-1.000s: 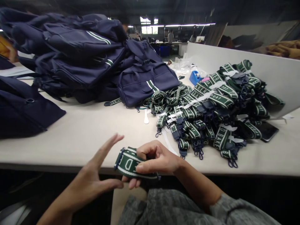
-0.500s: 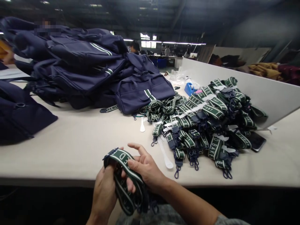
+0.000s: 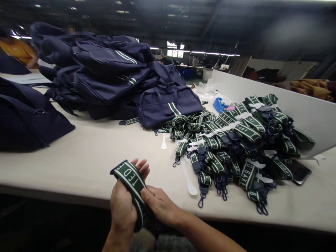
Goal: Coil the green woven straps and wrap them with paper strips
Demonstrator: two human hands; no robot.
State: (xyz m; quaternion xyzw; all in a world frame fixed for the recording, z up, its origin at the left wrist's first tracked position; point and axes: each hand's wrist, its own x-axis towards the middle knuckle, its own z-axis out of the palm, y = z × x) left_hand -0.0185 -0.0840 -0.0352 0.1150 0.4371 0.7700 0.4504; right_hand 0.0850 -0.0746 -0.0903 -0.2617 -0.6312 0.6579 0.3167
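Observation:
A folded green webbing strap (image 3: 133, 180) with white stripes and lettering lies across both hands, in front of the table's near edge. My left hand (image 3: 124, 204) supports it from the left and below, its fingers showing past the strap's far side. On the right, my right hand (image 3: 160, 206) grips the strap's lower part, thumb on top; its other fingers are hidden. To the right is a large heap of similar bundled straps (image 3: 233, 129) with dark metal clips and white bands. A white strip (image 3: 189, 180) lies on the table beside the heap.
Navy bags (image 3: 105, 77) are piled at the back left, with another navy bag (image 3: 28, 119) nearer on the left. A blue tape dispenser (image 3: 219, 105) stands behind the straps. A white partition (image 3: 262, 91) borders the right side; a phone (image 3: 301, 172) lies near it.
The folded strap has been drawn closer together and turned, its lettered face now flat on top. My right hand has shifted lower along it. The view has swung slightly left.

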